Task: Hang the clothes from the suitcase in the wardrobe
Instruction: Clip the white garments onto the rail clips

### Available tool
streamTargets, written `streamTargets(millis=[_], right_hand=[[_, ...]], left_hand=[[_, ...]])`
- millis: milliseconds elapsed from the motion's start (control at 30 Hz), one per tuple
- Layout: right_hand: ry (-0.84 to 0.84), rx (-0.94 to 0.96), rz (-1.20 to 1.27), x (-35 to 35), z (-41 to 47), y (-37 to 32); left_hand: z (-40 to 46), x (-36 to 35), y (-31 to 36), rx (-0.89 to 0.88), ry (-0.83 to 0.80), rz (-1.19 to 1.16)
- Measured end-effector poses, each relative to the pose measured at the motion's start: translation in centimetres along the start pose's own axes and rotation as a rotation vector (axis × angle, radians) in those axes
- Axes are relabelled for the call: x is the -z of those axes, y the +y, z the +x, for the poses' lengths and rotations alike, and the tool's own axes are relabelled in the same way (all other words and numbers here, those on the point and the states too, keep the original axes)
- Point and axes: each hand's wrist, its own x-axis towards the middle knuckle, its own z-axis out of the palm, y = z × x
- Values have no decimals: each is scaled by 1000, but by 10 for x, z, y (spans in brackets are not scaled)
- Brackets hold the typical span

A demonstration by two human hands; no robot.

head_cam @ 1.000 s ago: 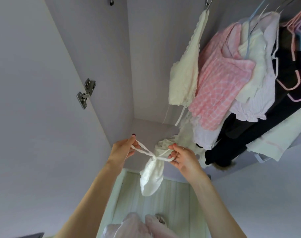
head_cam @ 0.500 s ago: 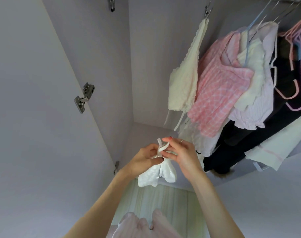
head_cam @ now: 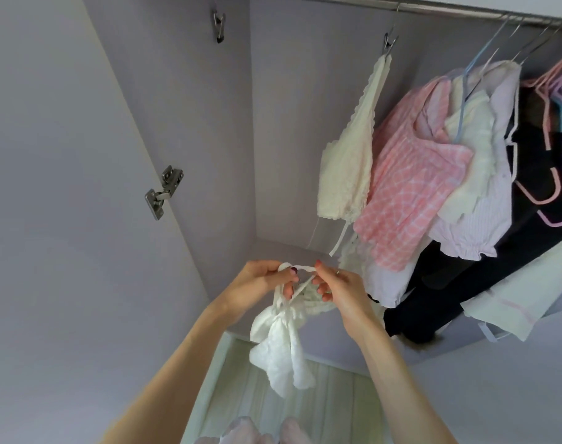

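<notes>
Both hands up in front of the open wardrobe [head_cam: 177, 100]. Left hand [head_cam: 257, 285] and right hand [head_cam: 340, 288] each pinch the thin strap [head_cam: 302, 268] of a small white crinkled top [head_cam: 283, 341] — strap stretched between fingertips, garment dangling below, over the pale floor. Not hung yet. Cream top [head_cam: 347, 174] hangs from a clip [head_cam: 389, 43]; pink checked top [head_cam: 414, 184] and others on hangers to the right.

One head-worn wide-angle view — close, tilted up into the wardrobe [head_cam: 190, 129], floor at the bottom edge.
</notes>
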Motion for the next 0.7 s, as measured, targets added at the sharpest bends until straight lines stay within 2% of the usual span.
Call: streamTargets(millis=[267,433,700], right_hand=[[-167,8,-99,1,34,-19],[-210,51,-142,-8,73,-43],[-267,178,-257,-65,142,-111]], left_hand=[[14,16,21,31,328,61],[21,33,32,28,498,-103],[52,82,59,-53,638,-145]])
